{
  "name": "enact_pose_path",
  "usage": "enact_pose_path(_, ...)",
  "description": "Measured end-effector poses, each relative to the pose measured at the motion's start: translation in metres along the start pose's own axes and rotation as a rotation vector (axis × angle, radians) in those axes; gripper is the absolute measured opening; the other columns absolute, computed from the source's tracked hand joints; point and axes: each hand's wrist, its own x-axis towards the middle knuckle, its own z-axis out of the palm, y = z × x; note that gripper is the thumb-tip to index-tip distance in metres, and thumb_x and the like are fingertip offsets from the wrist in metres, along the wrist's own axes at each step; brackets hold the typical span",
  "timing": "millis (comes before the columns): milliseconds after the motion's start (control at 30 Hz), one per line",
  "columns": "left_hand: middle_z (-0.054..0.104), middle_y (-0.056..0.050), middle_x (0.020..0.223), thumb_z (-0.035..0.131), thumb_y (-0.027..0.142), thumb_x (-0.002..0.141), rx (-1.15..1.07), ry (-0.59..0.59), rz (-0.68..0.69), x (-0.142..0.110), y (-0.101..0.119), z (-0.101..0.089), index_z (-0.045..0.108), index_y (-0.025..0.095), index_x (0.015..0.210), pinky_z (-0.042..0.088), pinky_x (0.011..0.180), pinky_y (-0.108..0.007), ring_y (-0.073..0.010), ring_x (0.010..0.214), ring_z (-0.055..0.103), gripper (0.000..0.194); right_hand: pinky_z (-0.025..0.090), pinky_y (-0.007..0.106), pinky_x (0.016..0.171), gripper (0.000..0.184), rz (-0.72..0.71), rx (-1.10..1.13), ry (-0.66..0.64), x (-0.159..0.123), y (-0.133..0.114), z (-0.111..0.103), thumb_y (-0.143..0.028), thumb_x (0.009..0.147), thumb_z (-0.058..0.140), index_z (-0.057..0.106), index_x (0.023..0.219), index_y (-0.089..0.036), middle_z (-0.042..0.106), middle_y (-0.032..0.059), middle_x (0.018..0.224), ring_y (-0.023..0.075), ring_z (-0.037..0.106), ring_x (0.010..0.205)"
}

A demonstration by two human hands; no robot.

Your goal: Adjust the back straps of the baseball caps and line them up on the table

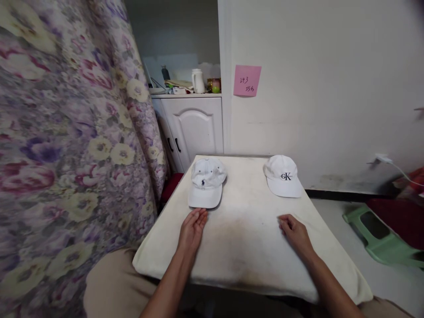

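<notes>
Head view: the far-left rider-logo cap [207,176] and far-right CK cap [283,176] face near on the table [245,247], presumably for reach, the left hand [192,229] at the former's brim [204,198], grip unclear, the right hand [296,232] narrowly curled, empty.

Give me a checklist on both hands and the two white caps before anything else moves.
1. Left hand free of any load: ok, nothing visible in its grip.
2. Left hand touching the emblem cap: cannot tell; fingertips are right at the near edge of its brim.
3. Right hand in contact with the CK cap: not ok, a gap shows between them.
4. Right hand empty: cannot tell, its fingers are curled.
5. Both caps crown up on the table, logos facing the person: ok.
</notes>
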Motion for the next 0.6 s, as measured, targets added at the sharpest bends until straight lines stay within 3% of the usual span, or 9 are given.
enact_pose_path(167, 0.076, -0.011, 0.083, 0.062, 0.003, 0.079, -0.041, -0.03, 0.017, 0.006, 0.007, 0.009, 0.068, 0.01, 0.081, 0.058, 0.081, -0.03, -0.0198, 0.083, 0.073, 0.01, 0.044, 0.03, 0.059, 0.027, -0.021, -0.046, 0.007, -0.001, -0.002, 0.0, -0.042, 0.086, 0.05, 0.063, 0.092, -0.021, 0.063, -0.0013, 0.064, 0.0191, 0.059, 0.058)
enact_pose_path(333, 0.076, -0.008, 0.086, 0.054, 0.003, 0.084, -0.138, -0.06, -0.004, 0.019, 0.012, 0.02, 0.066, 0.013, 0.078, 0.056, 0.089, -0.035, -0.0182, 0.086, 0.072, 0.018, 0.042, 0.03, 0.06, 0.026, -0.038, -0.087, 0.014, -0.001, -0.006, -0.001, -0.041, 0.086, 0.049, 0.063, 0.092, -0.021, 0.063, -0.0017, 0.064, 0.0196, 0.06, 0.059)
enact_pose_path(600, 0.077, -0.009, 0.1, 0.04, 0.011, 0.095, -0.221, -0.18, -0.108, 0.047, 0.021, 0.049, 0.062, 0.017, 0.115, 0.054, 0.094, -0.045, -0.0215, 0.099, 0.071, 0.031, 0.041, 0.03, 0.063, 0.022, -0.078, -0.085, 0.06, 0.001, -0.012, 0.001, -0.037, 0.083, 0.05, 0.066, 0.088, -0.022, 0.067, 0.0007, 0.069, 0.0213, 0.061, 0.066)
